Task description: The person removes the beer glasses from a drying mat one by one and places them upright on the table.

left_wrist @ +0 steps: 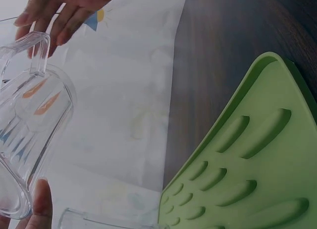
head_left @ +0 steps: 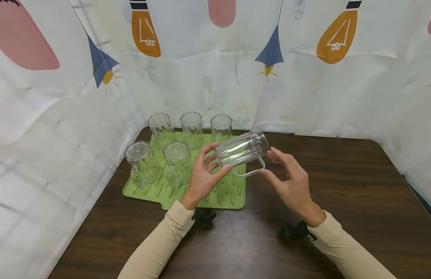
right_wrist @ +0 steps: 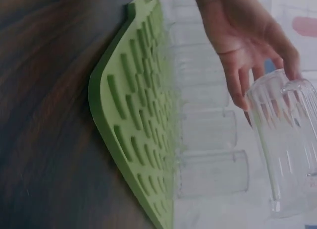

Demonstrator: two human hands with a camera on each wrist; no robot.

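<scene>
A clear glass mug [head_left: 241, 149] with ribbed sides is held tilted on its side in the air, over the right part of a green drying mat [head_left: 210, 203]. My left hand [head_left: 203, 176] grips the mug's left end between thumb and fingers. Around the handle and the right end is my right hand [head_left: 293, 184], its fingers loosely bent and spread. The left wrist view has the right hand [left_wrist: 74, 8] close behind the handle; whether it touches cannot be told. In the right wrist view the left hand [right_wrist: 252, 40] holds the mug [right_wrist: 287, 144] by one end.
Several more clear mugs stand on the mat: a back row including one mug [head_left: 192, 130], and two in front, one mug [head_left: 145, 164] at the left and another mug [head_left: 178, 164] beside it. The dark wooden table [head_left: 351, 193] extends to the right. A patterned white cloth [head_left: 208, 85] hangs behind.
</scene>
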